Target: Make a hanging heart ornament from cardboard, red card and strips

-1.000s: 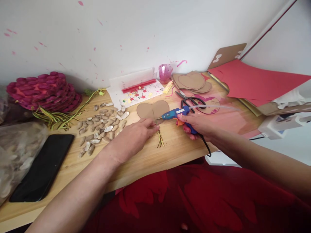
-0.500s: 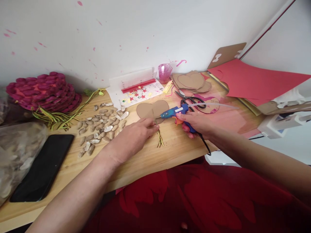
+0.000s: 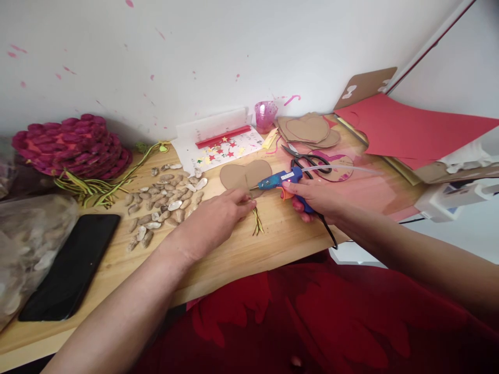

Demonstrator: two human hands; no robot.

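Note:
My right hand (image 3: 307,200) grips a blue glue gun (image 3: 280,179) with an orange trigger, a clear glue stick running out of its back. Its nozzle points left, low over a brown cardboard heart (image 3: 236,175) on the table. The fingers of my left hand (image 3: 226,208) are pinched together at the heart's lower edge, right by the nozzle tip. From under those fingertips a small bundle of yellow-green cords (image 3: 258,222) sticks out toward me. My left fingers partly cover the heart's lower part, and the exact contact at the nozzle is hidden.
Peanut shells (image 3: 161,200) lie left of my hands, near a black phone (image 3: 70,267) and a plastic bag (image 3: 33,244). Behind are stacked magenta pieces (image 3: 72,143), star stickers (image 3: 224,150) and a pink cup (image 3: 265,115). Scissors (image 3: 307,158), cardboard hearts (image 3: 307,129) and red paper (image 3: 417,127) lie to the right.

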